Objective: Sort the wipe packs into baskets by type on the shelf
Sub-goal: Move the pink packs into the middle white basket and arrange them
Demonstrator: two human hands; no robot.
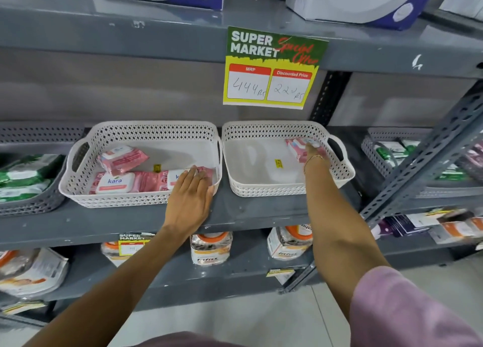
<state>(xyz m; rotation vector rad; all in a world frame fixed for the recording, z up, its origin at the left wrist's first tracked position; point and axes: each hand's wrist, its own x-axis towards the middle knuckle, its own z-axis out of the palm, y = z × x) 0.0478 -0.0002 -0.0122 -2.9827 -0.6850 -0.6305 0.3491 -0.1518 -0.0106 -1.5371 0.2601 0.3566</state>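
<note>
From the head camera, two white baskets sit side by side on the grey shelf (256, 213) in front of me. My left hand (189, 197) reaches over the front rim of the left basket (78, 187), at about five o'clock of that basket. Its fingers (192, 174) are held together and laid flat on a pink wipe pack (180, 178) in the front right corner; I cannot tell whether the thumb grips it. Just beside that pack, at nine o'clock from it, lies another pink pack with a white lid (115, 183), and a third pink pack (122, 158) lies tilted at about eleven o'clock, partly on top of the second.

My right hand (315, 154) is inside the right basket (261, 187), at its one o'clock corner. It rests on a pink pack (296, 145) that leans against the back right wall; the fingers are mostly hidden, so I cannot tell whether they close around it. A thin bracelet (312, 160) circles that wrist.

At nine o'clock of the left basket, a grey basket (34, 205) holds green packs (28, 174). A price sign (271, 67) hangs from the shelf above, at twelve o'clock.
</note>
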